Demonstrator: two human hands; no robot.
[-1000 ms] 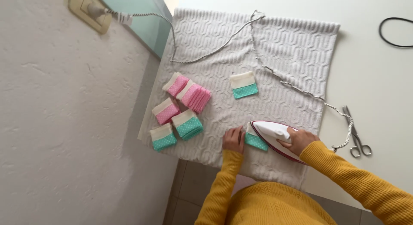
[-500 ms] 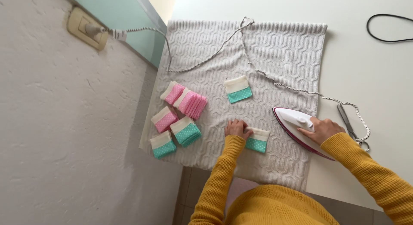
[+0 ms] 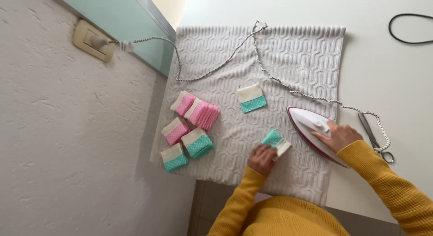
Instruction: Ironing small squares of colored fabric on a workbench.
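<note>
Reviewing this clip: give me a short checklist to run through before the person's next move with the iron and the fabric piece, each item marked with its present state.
1. Iron gripped by the right hand: ok.
2. Iron clear of the left hand: ok, a gap shows between them.
3. Teal and cream fabric piece held by the left hand on the grey towel: ok, but turned askew.
4. Iron cord clear of the piece: ok; it trails across the towel above it.
5. Scissors away from the iron: ok, beside the towel on the table.
6. Iron hot or switched on: cannot tell.
</note>
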